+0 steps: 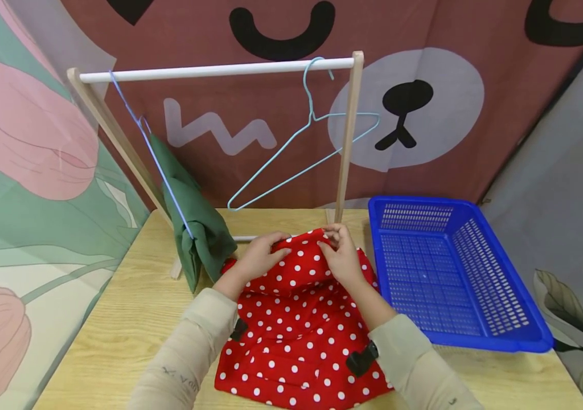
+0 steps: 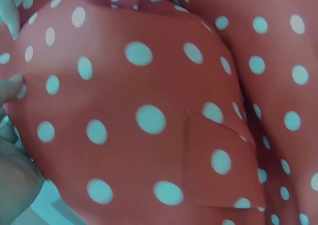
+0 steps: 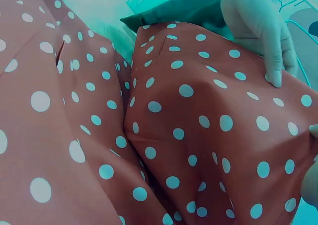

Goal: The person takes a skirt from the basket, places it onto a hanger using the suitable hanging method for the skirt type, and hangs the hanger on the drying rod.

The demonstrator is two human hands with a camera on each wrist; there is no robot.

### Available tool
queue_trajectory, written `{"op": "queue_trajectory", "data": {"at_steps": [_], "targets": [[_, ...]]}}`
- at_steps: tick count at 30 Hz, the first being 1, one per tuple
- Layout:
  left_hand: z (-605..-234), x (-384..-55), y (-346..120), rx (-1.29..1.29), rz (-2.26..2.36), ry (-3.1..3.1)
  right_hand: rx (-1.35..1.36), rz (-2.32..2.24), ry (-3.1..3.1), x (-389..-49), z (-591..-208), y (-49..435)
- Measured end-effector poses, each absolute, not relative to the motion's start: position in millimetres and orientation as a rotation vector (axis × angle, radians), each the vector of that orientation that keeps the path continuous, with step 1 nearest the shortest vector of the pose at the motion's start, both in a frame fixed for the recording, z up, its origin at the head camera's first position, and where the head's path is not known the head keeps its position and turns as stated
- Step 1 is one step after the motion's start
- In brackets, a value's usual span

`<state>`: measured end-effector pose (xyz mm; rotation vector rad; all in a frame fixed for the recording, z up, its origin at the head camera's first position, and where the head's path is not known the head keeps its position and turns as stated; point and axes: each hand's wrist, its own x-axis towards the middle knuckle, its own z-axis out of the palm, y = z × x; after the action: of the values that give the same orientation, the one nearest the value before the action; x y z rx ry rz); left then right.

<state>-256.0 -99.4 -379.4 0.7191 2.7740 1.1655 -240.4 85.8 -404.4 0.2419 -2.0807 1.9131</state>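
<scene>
A red garment (image 1: pixel 302 336) with white dots lies spread on the table, its far end folded up and raised. My left hand (image 1: pixel 261 257) pinches the left part of that raised edge, thumb on the near side and fingers behind. Around the same edge, a little to the right, my right hand (image 1: pixel 341 259) pinches the cloth between thumb and fingers. Close up in the left wrist view, the dotted fabric (image 2: pixel 119 96) bulges and shows a square patch (image 2: pixel 223 170) of the same print. In the right wrist view, my left thumb (image 3: pixel 273 61) lies on the cloth.
Behind the garment stands a rack with a white bar (image 1: pixel 220 70). A light blue hanger (image 1: pixel 271 158) hangs near its right post, and a violet hanger (image 1: pixel 153 151) with green cloth (image 1: pixel 191 213) at its left. A blue basket (image 1: pixel 514 285) sits on the table (image 1: pixel 102 336) at right.
</scene>
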Motion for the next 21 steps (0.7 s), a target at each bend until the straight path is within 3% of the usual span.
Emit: {"op": "queue_trajectory", "data": {"at_steps": [9, 21], "targets": [[-369, -255, -98, 1.028, 1.175, 2.896, 0.494, 1.669, -2.610, -247, -408, 106], [-354, -266, -120, 0.850, 1.458, 2.979, 0.494, 1.465, -3.018, -255, -424, 133]]}}
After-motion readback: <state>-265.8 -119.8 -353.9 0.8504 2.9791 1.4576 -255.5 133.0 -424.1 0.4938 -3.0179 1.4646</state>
